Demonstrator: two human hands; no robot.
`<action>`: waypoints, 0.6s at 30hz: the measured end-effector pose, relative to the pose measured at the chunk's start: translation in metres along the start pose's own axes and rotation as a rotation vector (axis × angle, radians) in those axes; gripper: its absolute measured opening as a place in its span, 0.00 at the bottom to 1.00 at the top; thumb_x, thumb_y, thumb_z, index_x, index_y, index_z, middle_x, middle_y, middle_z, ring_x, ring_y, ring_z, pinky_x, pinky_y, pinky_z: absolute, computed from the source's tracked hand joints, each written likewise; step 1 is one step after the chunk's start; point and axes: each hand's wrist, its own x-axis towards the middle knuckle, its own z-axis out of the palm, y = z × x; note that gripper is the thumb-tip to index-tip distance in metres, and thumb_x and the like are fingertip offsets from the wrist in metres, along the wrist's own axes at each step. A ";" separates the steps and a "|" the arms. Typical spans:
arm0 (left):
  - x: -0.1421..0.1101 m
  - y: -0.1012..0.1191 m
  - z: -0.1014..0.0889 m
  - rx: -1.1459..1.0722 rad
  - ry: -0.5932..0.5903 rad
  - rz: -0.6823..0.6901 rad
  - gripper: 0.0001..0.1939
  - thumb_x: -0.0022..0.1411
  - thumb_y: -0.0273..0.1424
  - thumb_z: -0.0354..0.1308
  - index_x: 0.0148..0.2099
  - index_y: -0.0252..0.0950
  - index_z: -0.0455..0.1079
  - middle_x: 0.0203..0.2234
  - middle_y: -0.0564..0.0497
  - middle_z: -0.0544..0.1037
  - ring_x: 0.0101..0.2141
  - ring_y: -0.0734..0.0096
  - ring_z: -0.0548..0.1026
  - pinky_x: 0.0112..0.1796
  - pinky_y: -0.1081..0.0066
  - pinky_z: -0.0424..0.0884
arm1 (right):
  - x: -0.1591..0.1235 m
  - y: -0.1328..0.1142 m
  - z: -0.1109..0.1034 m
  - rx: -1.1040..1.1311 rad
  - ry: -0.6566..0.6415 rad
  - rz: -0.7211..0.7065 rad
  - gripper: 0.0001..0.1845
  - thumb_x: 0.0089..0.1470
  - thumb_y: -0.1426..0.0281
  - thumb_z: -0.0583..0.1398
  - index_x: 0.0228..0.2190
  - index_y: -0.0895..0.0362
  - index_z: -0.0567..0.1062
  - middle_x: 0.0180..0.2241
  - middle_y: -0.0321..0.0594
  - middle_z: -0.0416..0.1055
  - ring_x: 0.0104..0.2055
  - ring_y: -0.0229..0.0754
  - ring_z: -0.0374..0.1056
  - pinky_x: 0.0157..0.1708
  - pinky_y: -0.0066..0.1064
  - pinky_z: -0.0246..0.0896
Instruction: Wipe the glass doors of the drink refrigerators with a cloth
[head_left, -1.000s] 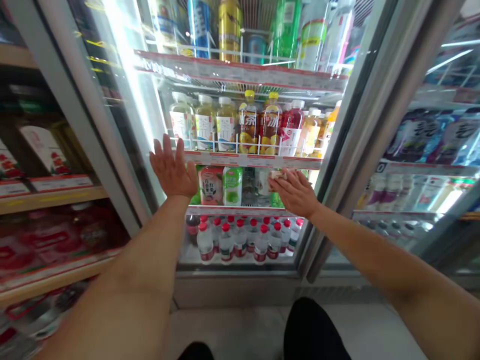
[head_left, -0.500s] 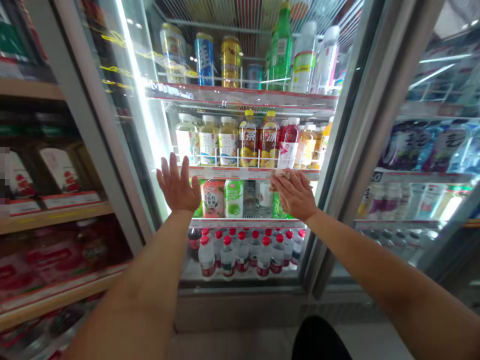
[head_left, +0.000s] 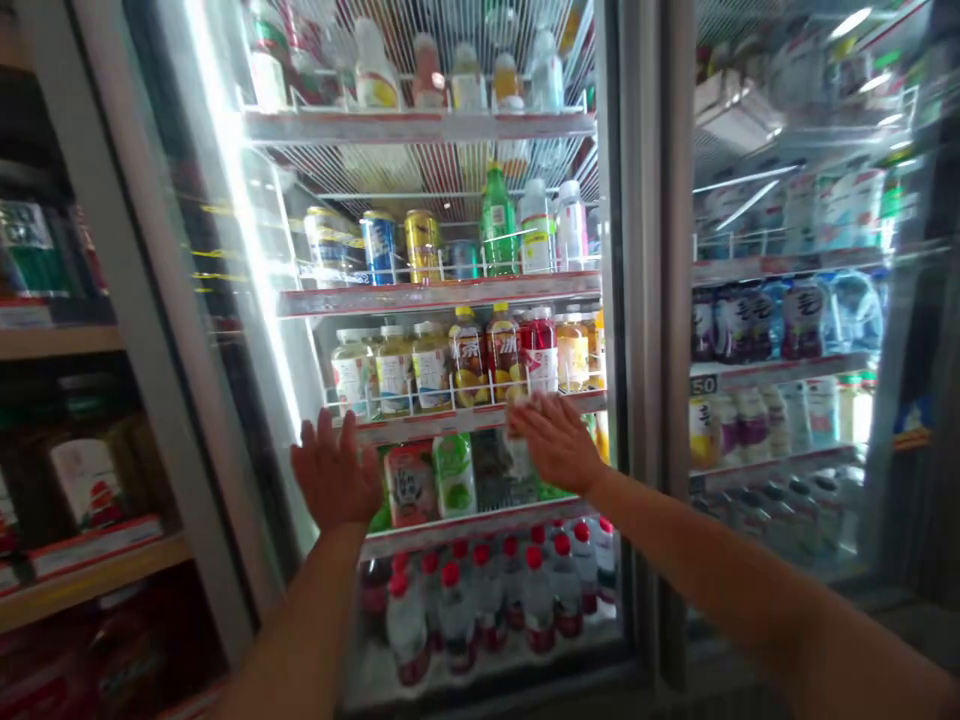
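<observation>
My left hand [head_left: 336, 478] is held up flat with its fingers spread, at or close to the glass door of a lit drinks fridge. My right hand [head_left: 559, 442] lies flat over a crumpled pale cloth [head_left: 517, 418], most of it hidden beneath the fingers. It appears pressed to the same glass. Behind the right hand are a shelf edge [head_left: 420, 428] and a row of bottles, among them a red-drink bottle [head_left: 541, 350]. A pink carton [head_left: 410, 487] and a green carton [head_left: 454, 475] show between the hands.
Red-capped water bottles [head_left: 450, 620] fill the bottom shelf. Cans and a green bottle [head_left: 499, 222] stand higher up. A metal door frame [head_left: 664, 300] separates this door from another fridge on the right. Wooden shelves [head_left: 97, 575] with packaged goods are at left.
The view has tilted upward and turned right, bringing a higher shelf into sight. Both hands remain at the glass, the right one still over the cloth.
</observation>
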 end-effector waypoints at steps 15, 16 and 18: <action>0.001 -0.002 0.004 -0.052 0.063 0.025 0.33 0.71 0.37 0.49 0.74 0.37 0.51 0.72 0.38 0.51 0.71 0.44 0.46 0.66 0.37 0.45 | 0.109 0.040 -0.006 -0.028 0.067 0.165 0.29 0.67 0.70 0.50 0.67 0.56 0.61 0.69 0.33 0.58 0.74 0.48 0.44 0.73 0.48 0.37; 0.001 -0.002 0.004 -0.052 0.060 0.031 0.33 0.71 0.37 0.49 0.74 0.37 0.51 0.72 0.38 0.51 0.71 0.45 0.45 0.66 0.38 0.45 | 0.114 0.039 -0.005 -0.026 0.080 0.173 0.29 0.67 0.70 0.50 0.67 0.56 0.61 0.69 0.34 0.58 0.74 0.48 0.43 0.74 0.48 0.36; 0.001 -0.002 0.004 -0.054 0.052 0.027 0.32 0.71 0.37 0.49 0.74 0.36 0.51 0.72 0.38 0.51 0.71 0.45 0.44 0.67 0.38 0.44 | 0.112 0.034 -0.002 -0.026 0.101 0.165 0.30 0.66 0.69 0.50 0.67 0.58 0.61 0.69 0.36 0.58 0.74 0.49 0.42 0.74 0.48 0.37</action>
